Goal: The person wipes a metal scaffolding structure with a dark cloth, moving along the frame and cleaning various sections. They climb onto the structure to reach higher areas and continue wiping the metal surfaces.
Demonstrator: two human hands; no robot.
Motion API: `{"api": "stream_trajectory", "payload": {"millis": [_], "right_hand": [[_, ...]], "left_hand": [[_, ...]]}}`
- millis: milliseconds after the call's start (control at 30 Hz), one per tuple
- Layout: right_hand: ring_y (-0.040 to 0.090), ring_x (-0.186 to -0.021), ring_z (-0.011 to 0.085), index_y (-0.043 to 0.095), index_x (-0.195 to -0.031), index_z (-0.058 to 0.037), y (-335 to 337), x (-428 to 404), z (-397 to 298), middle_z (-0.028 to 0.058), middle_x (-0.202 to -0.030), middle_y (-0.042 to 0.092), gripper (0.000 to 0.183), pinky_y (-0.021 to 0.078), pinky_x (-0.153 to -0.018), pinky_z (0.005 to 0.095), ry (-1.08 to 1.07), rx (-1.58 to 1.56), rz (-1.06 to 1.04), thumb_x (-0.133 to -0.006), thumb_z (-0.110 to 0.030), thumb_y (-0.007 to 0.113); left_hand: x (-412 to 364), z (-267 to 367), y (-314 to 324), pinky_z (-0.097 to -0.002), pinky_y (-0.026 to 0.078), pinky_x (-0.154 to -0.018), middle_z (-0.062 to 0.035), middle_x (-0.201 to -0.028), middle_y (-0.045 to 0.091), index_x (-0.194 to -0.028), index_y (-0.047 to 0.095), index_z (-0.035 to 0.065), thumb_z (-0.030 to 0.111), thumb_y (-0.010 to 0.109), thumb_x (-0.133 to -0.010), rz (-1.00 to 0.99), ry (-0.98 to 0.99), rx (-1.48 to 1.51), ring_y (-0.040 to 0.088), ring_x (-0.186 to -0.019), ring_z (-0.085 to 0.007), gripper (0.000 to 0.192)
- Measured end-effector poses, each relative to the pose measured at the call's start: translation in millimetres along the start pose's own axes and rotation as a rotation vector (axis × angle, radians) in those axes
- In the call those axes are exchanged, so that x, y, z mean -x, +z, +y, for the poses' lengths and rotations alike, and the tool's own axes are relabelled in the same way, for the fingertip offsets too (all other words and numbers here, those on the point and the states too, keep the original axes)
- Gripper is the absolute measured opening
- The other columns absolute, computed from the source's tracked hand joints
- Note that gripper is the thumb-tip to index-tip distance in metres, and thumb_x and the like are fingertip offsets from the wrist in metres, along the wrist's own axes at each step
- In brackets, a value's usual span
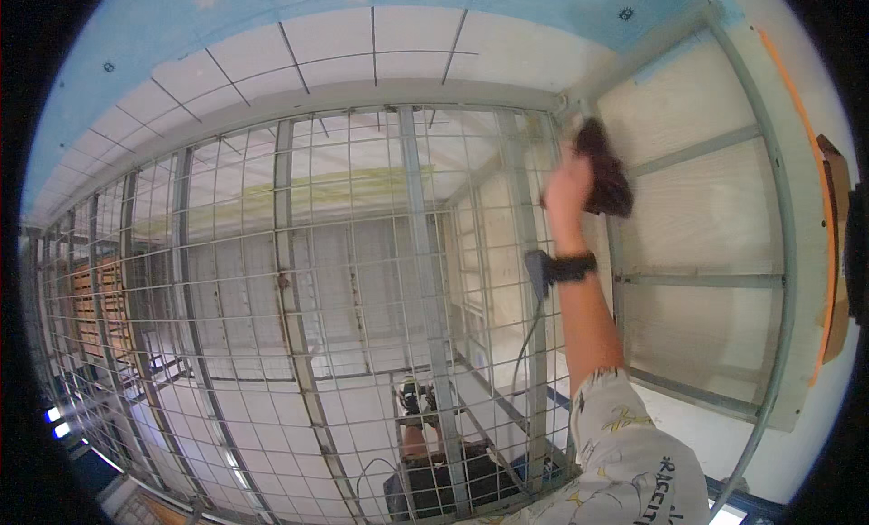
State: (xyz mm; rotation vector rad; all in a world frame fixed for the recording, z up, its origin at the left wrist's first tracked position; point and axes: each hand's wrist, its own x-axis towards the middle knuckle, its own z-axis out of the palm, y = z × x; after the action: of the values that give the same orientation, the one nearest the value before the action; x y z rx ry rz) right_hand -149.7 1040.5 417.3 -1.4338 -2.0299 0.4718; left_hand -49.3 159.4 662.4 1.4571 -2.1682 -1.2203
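Observation:
My right hand (570, 189), blurred, is raised at the upper right corner of a metal wire mesh panel (346, 253). It grips a dark maroon item, apparently a cloth (604, 172), beside a grey upright of the frame. A black band (574, 267) circles the wrist, and a small grey object (536, 270) with a thin cable is just left of it. The patterned light sleeve (631, 443) covers the upper arm. My left hand is out of view.
Grey metal bars (703, 280) frame light panels (706, 219) at right, with brown cardboard (835, 253) beyond. Painted blue and white surface (339, 43) spans the top. Through the mesh show a person in dark clothing (434, 484) and wooden slats (102, 308).

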Motion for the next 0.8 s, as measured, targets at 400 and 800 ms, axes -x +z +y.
{"api": "stream_trajectory", "payload": {"millis": [400,800], "right_hand": [[0.037,-0.130,0.0430,0.066,-0.099,0.0048,139,11,-68,0.0286,-0.140,0.040,0.043,0.0332,-0.104,0.0520,-0.602,0.292,-0.309,-0.093,-0.032,0.045],[0.027,-0.138,0.0375,0.067,-0.100,0.0037,194,136,-222,0.0230,-0.148,0.030,0.044,0.0206,-0.112,0.0515,-0.849,0.006,-0.596,-0.093,-0.033,0.045]], "left_hand": [[-53,-26,-10,-0.0291,0.028,-0.040,0.0022,-0.053,0.033,-0.068,0.040,0.0125,0.024,0.050,-0.082,-0.977,0.280,0.408,0.032,-0.042,-0.0137,0.021],[-18,-12,-14,-0.0302,0.034,-0.049,0.0008,-0.062,0.040,-0.076,0.045,0.0138,0.025,0.053,-0.083,-0.187,-0.002,0.046,0.038,-0.052,-0.0149,0.016]]}}
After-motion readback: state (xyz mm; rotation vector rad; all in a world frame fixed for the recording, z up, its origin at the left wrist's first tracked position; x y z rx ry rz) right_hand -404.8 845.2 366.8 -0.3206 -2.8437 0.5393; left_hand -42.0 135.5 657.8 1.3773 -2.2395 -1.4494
